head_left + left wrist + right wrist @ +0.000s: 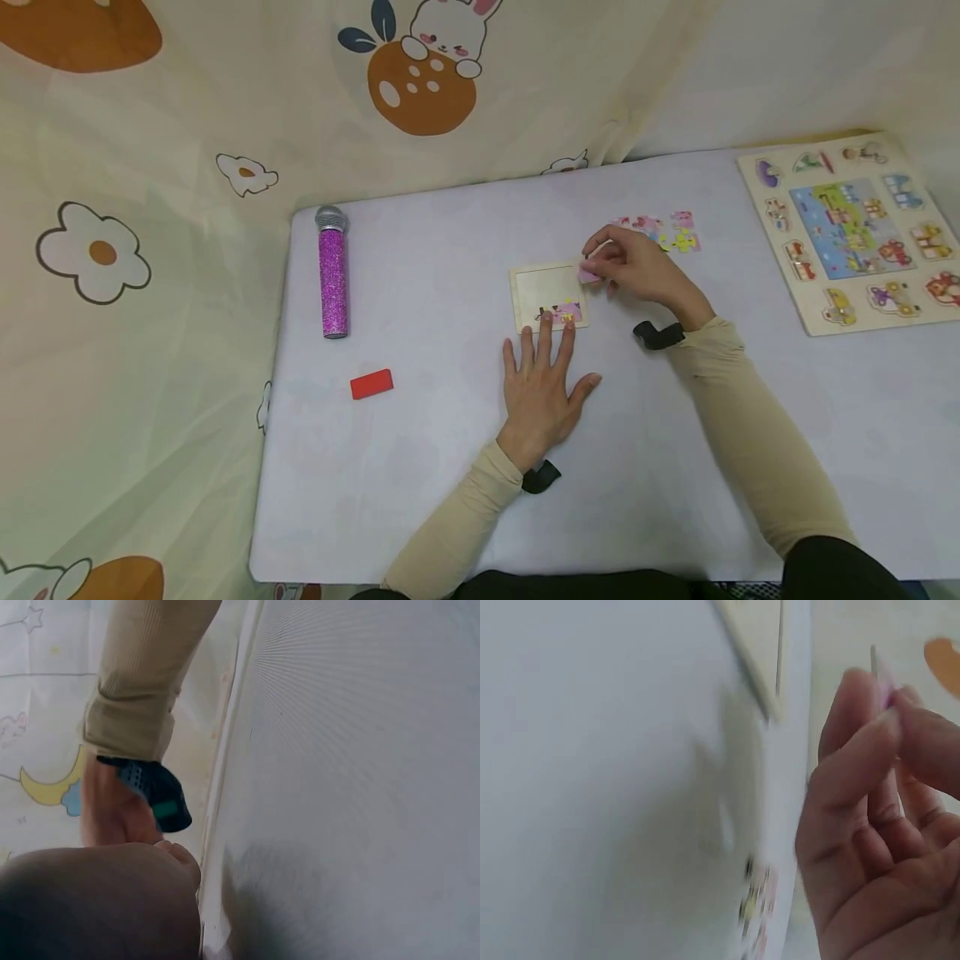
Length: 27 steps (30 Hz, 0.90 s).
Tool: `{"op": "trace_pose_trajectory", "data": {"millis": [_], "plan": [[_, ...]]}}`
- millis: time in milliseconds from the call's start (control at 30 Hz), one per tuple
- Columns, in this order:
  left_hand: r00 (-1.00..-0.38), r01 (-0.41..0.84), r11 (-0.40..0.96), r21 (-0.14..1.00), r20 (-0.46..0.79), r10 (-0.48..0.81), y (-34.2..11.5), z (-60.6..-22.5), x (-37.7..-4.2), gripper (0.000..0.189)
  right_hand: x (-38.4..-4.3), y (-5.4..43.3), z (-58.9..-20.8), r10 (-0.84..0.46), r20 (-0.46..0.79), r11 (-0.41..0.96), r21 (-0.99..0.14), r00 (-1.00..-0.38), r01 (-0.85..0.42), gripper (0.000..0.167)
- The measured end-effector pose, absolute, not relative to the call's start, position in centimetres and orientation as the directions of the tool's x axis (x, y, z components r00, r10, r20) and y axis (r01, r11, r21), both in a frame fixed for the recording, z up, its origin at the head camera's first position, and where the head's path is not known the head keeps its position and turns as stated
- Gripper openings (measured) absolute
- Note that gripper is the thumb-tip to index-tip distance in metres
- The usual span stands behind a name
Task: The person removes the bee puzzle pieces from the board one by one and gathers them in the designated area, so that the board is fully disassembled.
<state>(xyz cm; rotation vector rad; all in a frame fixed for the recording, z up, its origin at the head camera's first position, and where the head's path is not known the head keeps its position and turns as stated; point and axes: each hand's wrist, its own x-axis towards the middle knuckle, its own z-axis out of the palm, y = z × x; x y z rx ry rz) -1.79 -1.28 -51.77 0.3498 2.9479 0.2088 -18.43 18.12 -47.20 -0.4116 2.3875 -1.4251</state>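
A small square puzzle frame (549,268) lies on the table, with some joined puzzle pieces (562,312) along its bottom right edge. My left hand (542,400) is spread flat, its fingertips touching the frame's lower edge. My right hand (637,265) pinches a pink puzzle piece (589,273) between thumb and fingers, beside the frame's right side. In the right wrist view, the pinched piece (885,686) is seen thin and edge-on, raised off the table. Behind the right hand lie several loose pink and yellow pieces (684,240), partly hidden by it.
A large wooden peg puzzle board (817,308) stands at the right. On the left are a glittery purple microphone (333,283) and a red block (371,384). A patterned curtain (187,350) hangs along the back and left edges of the white table (420,483).
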Motion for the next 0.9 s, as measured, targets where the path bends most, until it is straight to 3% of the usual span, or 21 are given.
{"op": "trace_pose_trajectory", "data": {"millis": [133, 367, 633, 900], "plan": [[-0.959, 0.226, 0.961, 0.157, -0.137, 0.248, -1.2, -51.9, -1.8, 0.083, -18.1, 20.5, -47.2, -0.335, -0.092, 0.54, -0.834, -0.938, -0.111, 0.027], [-0.961, 0.228, 0.96, 0.161, -0.12, 0.248, -1.1, -51.9, -1.7, 0.083, -16.9, 23.5, -47.2, -0.283, -0.129, 0.608, -0.791, -0.95, -0.074, 0.037], [-0.967, 0.229, 0.961, 0.158, -0.078, 0.243, -1.0, -52.1, -1.9, 0.082, -15.9, 25.0, -47.8, -0.233, -0.187, 0.64, -0.768, -0.954, -0.005, 0.036], [-0.968, 0.237, 0.962, 0.135, -0.053, 0.246, -0.9, -52.3, -2.0, 0.081, -15.8, 25.2, -48.7, -0.237, -0.127, 0.644, -0.763, -0.963, -0.058, 0.033]]}}
